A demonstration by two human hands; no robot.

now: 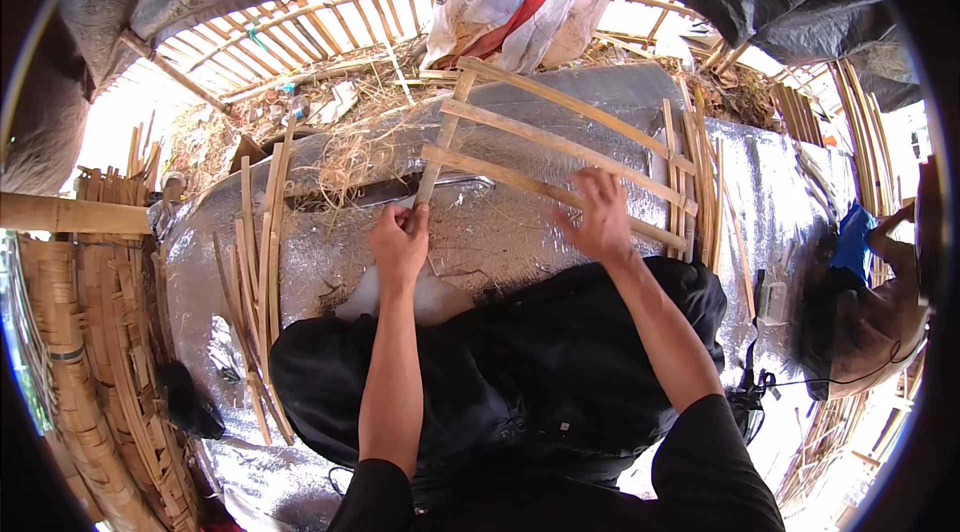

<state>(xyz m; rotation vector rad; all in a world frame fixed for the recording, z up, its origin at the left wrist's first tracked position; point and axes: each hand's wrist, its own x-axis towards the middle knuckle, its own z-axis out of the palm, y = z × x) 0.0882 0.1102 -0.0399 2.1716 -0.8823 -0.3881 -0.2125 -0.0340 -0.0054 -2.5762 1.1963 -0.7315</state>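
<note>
My left hand (pixel 401 237) pinches the lower end of an upright bamboo strip (pixel 448 137), its fingers closed round it. Three long bamboo strips cross that piece and run to the right: a top strip (pixel 570 110), a middle strip (pixel 560 144) and a lower strip (pixel 500 173). Their right ends lie over another bundle of bamboo strips (pixel 708 182). My right hand (pixel 602 215) is over the lower strip with its fingers spread; whether it touches the strip I cannot tell. Behind my left hand, a long dark blade (pixel 370 193) lies partly under shavings.
A silver foil mat (pixel 210 272) covers the ground. More bamboo strips (pixel 265 262) lie beside my left knee. Shavings (pixel 350 157) are scattered beyond. White and red sacks (pixel 510 22) stand by the slatted fence. Someone in brown clothing (pixel 850 332) is at the right.
</note>
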